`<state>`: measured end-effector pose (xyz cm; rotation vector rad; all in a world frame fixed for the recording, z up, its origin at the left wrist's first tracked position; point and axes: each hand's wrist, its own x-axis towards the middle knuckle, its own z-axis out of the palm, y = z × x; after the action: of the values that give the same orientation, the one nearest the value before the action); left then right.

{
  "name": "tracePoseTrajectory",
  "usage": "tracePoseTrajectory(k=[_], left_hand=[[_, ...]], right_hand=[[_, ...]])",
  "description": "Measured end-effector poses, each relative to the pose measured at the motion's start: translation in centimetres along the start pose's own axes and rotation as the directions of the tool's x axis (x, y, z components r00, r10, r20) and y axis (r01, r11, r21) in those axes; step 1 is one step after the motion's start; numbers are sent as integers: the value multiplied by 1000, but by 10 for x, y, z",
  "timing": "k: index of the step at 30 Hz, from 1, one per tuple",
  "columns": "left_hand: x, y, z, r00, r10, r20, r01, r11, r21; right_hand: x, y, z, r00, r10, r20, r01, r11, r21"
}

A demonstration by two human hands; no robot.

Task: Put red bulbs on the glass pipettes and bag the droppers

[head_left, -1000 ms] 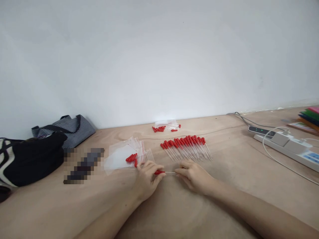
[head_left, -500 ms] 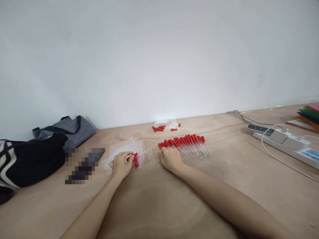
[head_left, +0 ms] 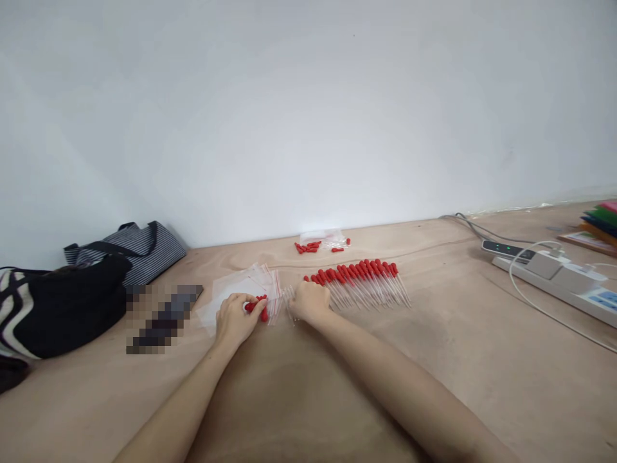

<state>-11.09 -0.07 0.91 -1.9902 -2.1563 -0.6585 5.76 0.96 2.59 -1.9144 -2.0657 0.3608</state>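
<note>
The loose red bulbs (head_left: 263, 314) lie in a small cluster at the near right part of the flat clear bags (head_left: 229, 292), on the wooden table (head_left: 308, 399). At this cluster is your left hand (head_left: 236, 319), its thumb and forefinger curved toward each other with a small gap; whether they grip a bulb cannot be told. Just right of the bags are the thin clear tubes (head_left: 290, 314), partly covered by your right hand (head_left: 310, 301). Its fingers are curled downward and their tips hidden, so you cannot tell how far open they are or whether they hold a tube. Beside that hand, to the right, a slanting row of red-topped droppers (head_left: 359, 273) points its clear stems toward you. Beyond, near the wall (head_left: 308, 128), lies a second group of red bulbs (head_left: 308, 248). Farther out are a striped bag (head_left: 157, 254) at left and a power strip (head_left: 559, 283) at right.
</note>
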Motion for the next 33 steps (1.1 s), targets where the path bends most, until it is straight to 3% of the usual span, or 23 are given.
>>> tracePoseTrajectory(k=[8,13,15,18,20,22,25,28,33], left_hand=[[-5,9,-6,1000,-21,8,20,997,69],[-6,11,-10,996,32,-84,-24,995,94],[-7,11,-13,982,78,-171,-72,997,40],[-16,21,-14,937,242,-254,-282,949,-139],[-29,35,-12,896,388,-217,-438,855,-279],[-44,51,-8,849,512,-127,-519,765,-382],[-64,70,0,788,615,26,-529,697,-485],[-74,78,4,764,640,83,-504,673,-542],[-75,82,2,751,652,106,-498,665,-557]], right_hand=[[13,-4,5,996,63,61,-68,995,78],[11,3,-1,998,61,12,-62,990,128],[6,13,-8,999,37,-19,-34,988,150],[-6,44,-19,993,-50,-103,70,978,196],[-17,73,-23,946,-183,-269,254,932,259],[-31,102,-24,898,-279,-341,386,871,303],[-53,134,-24,858,-332,-392,467,823,325],[-70,145,-24,855,-354,-379,481,815,323],[-81,134,-19,859,-418,-295,498,816,294]])
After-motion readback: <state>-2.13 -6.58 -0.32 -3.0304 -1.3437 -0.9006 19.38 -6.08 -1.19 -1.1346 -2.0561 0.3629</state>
